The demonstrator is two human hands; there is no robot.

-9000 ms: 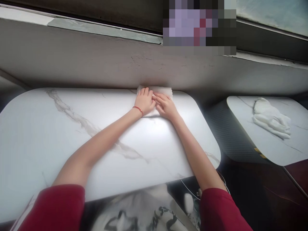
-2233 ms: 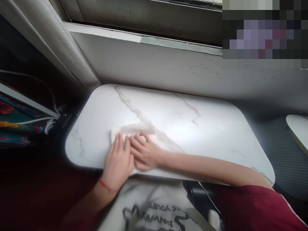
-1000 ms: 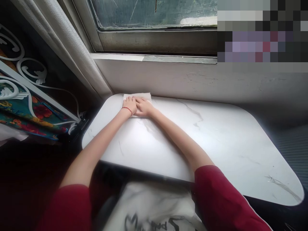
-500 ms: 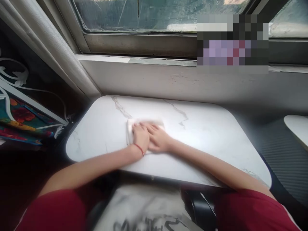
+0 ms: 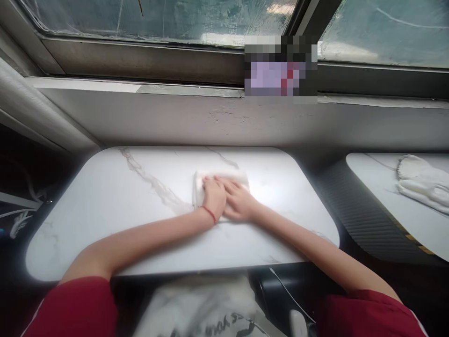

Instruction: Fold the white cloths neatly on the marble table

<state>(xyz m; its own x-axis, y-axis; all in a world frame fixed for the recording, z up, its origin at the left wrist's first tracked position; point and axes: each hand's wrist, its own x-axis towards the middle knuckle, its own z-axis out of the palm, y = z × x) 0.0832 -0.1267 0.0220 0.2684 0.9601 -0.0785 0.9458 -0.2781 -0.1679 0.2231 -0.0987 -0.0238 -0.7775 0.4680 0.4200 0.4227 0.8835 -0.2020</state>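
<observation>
A folded white cloth [image 5: 199, 192] lies flat on a white tabletop with marble-like veins [image 5: 115, 201], near its middle. My left hand [image 5: 214, 194] presses on the cloth with its fingers laid out; a red string bracelet [image 5: 208, 213] circles the wrist. My right hand [image 5: 240, 201] lies flat against it, palm down, fingers stretched over the cloth. The fingers of both hands meet or overlap near the cloth's centre, and they cover much of it.
A second white tabletop [image 5: 382, 206] stands to the right, with a bundled white fabric item [image 5: 424, 182] on it. Behind is a wall [image 5: 157, 117] below a window frame [image 5: 140, 61]. A thin white cable [image 5: 291, 297] hangs below the near edge, beside a pale printed cloth surface [image 5: 196, 304].
Both hands and the cloth have slid to the right across the tabletop. The view has turned right, bringing the second tabletop and its white fabric item into sight.
</observation>
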